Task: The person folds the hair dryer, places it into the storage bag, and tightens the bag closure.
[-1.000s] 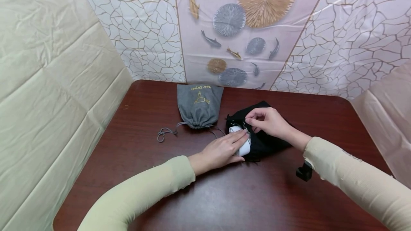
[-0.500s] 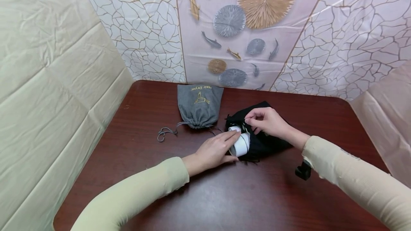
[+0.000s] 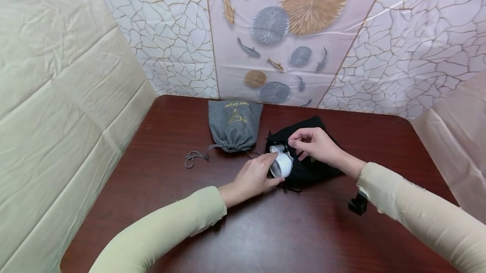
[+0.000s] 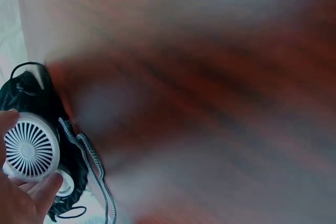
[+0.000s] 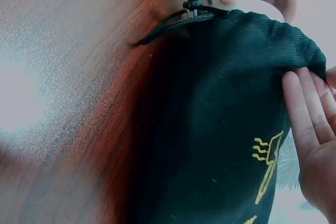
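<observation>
A white hair dryer pokes out of the mouth of a black drawstring bag on the table. My left hand holds its vented end between thumb and fingers. In the left wrist view, the round slatted grille faces out, with the smaller round end of the handle beside it. My right hand pinches the bag's edge at the mouth; the right wrist view shows its fingers against the dark cloth. The rest of the dryer is hidden inside.
To the left of the black bag lies a grey drawstring bag marked "Hair Dryer", its grey cord trailing over the wooden table. A patterned cloth hangs behind the table's far edge.
My left hand drew back from lying over the dryer and now grips its vented end from the left. The dryer and bag mouth shifted slightly left. My right hand stayed at the bag's edge.
</observation>
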The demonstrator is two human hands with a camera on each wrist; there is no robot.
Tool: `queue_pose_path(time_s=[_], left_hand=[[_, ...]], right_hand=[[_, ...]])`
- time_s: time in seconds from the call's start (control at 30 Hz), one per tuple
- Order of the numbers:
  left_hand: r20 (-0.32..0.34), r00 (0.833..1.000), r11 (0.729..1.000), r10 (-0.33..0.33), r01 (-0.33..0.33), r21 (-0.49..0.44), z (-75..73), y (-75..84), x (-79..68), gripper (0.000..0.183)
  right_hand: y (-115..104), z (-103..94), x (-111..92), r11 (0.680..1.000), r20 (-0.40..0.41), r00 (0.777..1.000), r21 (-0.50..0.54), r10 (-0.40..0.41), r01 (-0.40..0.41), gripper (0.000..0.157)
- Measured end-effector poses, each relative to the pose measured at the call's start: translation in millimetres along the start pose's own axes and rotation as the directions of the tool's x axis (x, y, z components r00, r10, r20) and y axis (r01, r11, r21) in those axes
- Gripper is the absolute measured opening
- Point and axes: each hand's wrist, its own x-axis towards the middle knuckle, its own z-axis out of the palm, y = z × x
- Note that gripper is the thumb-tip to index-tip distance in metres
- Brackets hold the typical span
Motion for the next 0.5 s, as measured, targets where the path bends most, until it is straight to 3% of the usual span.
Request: queue_pose_path(time_s=[0.27, 0.4, 0.5], left_hand=[[0.010, 0.999, 0.999, -0.031, 0.031, -0.020, 7.4, 3.5, 13.8, 0.065], [0.030, 0.999, 0.999, -0.032, 0.032, -0.003, 7.6, 2.5, 13.3, 0.064], [0.010, 0.999, 0.999, -0.035, 0.035, 0.039, 4.0, -2.7, 10.8, 0.065]], right_hand=[[0.5, -0.3, 0.2, 1.000, 0.001, 1.000, -0.006, -0.006, 0.006, 0.017], [2.1, -1.9, 1.5, 1.000, 0.008, 1.000, -0.008, -0.012, 0.013, 0.018], [2.9, -2.6, 2.0, 1.000, 0.010, 1.000, -0.011, -0.012, 0.012, 0.019]])
